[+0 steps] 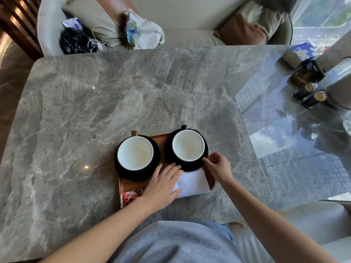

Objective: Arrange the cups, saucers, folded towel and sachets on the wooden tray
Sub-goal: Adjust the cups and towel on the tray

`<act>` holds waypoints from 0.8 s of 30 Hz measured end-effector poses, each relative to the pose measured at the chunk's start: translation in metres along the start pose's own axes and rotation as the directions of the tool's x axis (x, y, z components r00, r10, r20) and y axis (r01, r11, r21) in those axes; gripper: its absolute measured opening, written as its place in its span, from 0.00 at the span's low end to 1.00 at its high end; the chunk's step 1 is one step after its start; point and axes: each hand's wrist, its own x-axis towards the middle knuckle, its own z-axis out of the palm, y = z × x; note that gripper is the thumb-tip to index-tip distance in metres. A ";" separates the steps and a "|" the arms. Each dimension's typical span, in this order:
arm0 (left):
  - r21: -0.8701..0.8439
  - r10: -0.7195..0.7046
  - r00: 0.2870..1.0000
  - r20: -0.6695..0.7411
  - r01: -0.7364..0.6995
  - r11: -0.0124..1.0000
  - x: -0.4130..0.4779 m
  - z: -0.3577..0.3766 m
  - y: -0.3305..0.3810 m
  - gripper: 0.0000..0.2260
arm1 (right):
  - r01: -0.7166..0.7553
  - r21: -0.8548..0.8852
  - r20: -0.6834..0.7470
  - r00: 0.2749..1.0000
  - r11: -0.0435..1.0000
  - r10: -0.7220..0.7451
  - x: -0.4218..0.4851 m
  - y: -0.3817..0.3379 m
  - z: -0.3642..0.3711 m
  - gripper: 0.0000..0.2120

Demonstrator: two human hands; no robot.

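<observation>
Nearest me the light sachets [131, 196] lie in the left corner of the tray [121, 184]; my left hand [162, 184] lies flat, fingers straight, on the soft towel [193, 182], tips touching the right saucer [190, 166], whose near edge overlaps the cloth. My right hand [218, 166] curls at that saucer's right rim and seems to pinch it, though I can't be sure. The cup [188, 145] on it looks like loose, fragile china, so I'd keep the rim level.
</observation>
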 end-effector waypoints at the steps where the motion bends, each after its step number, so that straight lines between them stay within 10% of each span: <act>1: 0.001 0.000 1.000 -0.001 0.000 1.000 0.000 0.000 0.001 0.27 | 0.001 -0.002 0.000 1.000 1.000 -0.001 0.000 0.000 0.000 0.09; 17: 0.052 -0.020 0.998 -0.059 0.023 0.998 -0.020 -0.002 0.001 0.28 | -0.003 0.168 -0.009 1.000 0.986 0.004 -0.005 0.001 -0.004 0.09; 21: 0.164 -0.017 0.990 -0.139 0.040 0.986 -0.041 -0.001 -0.010 0.29 | 0.314 -0.132 -0.113 0.938 0.940 -0.329 -0.027 0.009 -0.006 0.12; 24: 0.219 -0.038 0.993 -0.112 0.062 0.974 -0.044 0.002 -0.017 0.30 | 0.540 -0.397 0.084 0.827 0.743 -0.556 -0.049 0.018 0.005 0.21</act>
